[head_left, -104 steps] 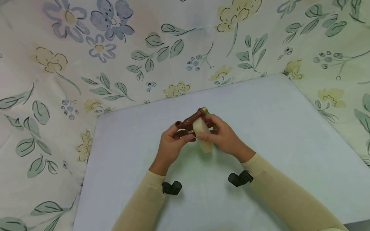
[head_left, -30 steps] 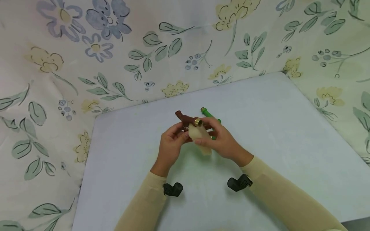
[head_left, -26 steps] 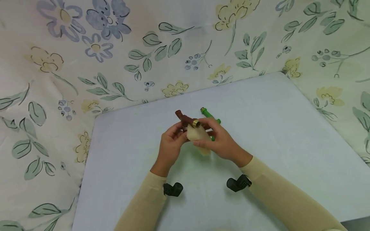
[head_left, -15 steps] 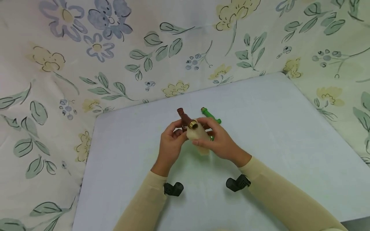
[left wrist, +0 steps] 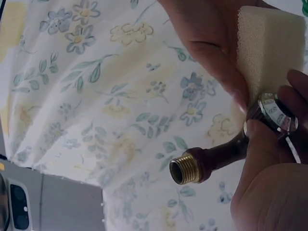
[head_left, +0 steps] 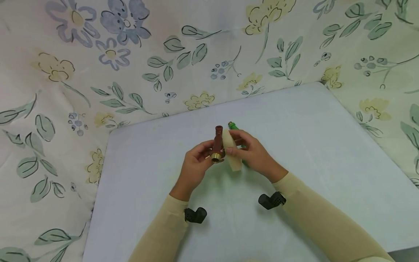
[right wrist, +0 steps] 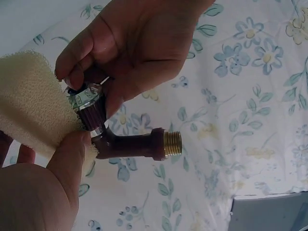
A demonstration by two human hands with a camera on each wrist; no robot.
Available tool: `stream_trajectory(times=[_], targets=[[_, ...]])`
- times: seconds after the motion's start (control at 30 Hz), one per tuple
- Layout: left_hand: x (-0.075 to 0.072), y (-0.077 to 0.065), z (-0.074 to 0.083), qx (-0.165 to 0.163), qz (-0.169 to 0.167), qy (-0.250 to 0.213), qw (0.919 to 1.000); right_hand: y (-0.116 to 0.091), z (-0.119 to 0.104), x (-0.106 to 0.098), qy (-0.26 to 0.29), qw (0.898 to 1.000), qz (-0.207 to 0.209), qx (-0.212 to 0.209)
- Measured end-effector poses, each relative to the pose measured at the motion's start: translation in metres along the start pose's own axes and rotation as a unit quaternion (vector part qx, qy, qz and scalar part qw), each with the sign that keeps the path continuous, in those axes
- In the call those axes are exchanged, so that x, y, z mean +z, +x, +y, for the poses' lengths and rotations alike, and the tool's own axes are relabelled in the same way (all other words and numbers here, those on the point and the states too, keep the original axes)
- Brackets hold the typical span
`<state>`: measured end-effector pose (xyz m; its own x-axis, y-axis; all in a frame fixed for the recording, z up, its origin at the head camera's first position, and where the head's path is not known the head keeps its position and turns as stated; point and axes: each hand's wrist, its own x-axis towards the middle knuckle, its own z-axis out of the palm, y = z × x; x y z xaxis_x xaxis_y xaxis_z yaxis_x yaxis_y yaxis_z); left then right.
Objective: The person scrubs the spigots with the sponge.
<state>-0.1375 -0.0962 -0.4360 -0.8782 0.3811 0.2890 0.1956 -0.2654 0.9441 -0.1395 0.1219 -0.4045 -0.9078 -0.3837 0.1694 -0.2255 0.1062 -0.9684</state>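
Observation:
My left hand (head_left: 194, 165) holds a dark brown water tap (head_left: 217, 144) by its ridged chrome-banded knob (left wrist: 274, 114), fingers and thumb pinched around it. The tap's brass threaded end (right wrist: 173, 144) points toward me in the head view. A cream sponge (head_left: 233, 161) is gripped in my right hand (head_left: 256, 154), thumb on the near side and fingers behind. In the right wrist view the sponge (right wrist: 33, 98) touches the tap's side by the knob. Beyond the right hand, a green tap (head_left: 232, 126) with a brass end lies on the table, partly hidden.
A white-covered table (head_left: 301, 123) spreads under both hands. Floral cloth (head_left: 183, 65) hangs along its back and sides. Black wrist cameras (head_left: 195, 215) sit on both sleeves. A grey surface shows past the table's near right corner.
The brown tap has turned in my left hand, its brass end swinging from pointing right to pointing toward me. The sponge has shifted from beneath the tap to its right side.

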Motion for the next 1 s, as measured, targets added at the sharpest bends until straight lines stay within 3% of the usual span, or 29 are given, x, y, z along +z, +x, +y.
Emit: stream_trajectory(times=[0.17,0.4,0.53,0.77,1.0], targets=[[0.003,0.001,0.003,0.004,0.008,0.01,0.9999,-0.001,0.006,0.003,0.01,1.0,-0.006,0.003],[0.007,0.003,0.013,0.011,0.079,0.031,0.9963,-0.003,0.002,0.013,0.008,1.0,0.0,-0.025],[0.004,0.003,0.011,0.015,0.106,0.035,0.9936,-0.004,-0.004,0.018,0.001,0.999,-0.001,-0.042],[-0.002,0.002,-0.003,0.01,0.116,0.034,0.9926,-0.007,-0.012,0.024,0.003,0.999,-0.008,-0.045],[-0.002,0.002,-0.004,0.022,0.121,0.044,0.9914,-0.007,-0.01,0.026,0.006,0.999,-0.008,-0.042]])
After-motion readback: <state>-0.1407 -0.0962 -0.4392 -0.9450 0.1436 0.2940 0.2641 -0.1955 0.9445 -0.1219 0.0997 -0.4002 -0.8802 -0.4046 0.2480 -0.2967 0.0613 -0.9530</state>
